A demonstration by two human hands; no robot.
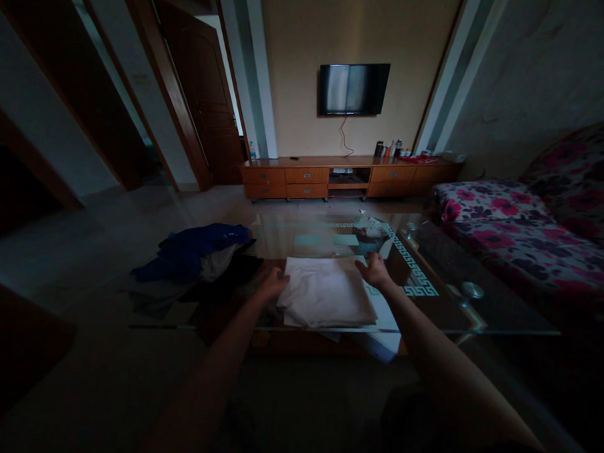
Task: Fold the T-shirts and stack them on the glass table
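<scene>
White folded cloth (326,293) lies on the glass surface (483,308), left hand (273,283) and right hand (376,270) pressing its sides, fingers spread flat. Folding looks under way; another fold needs an edge grip.

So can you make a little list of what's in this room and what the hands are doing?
place: dim living room
table: glass table
left hand: on left edge of folded white cloth
right hand: on the cloth's far right corner
beside cloth: blue clothes pile
far wall: television above wooden cabinet
right side: flowery sofa
</scene>
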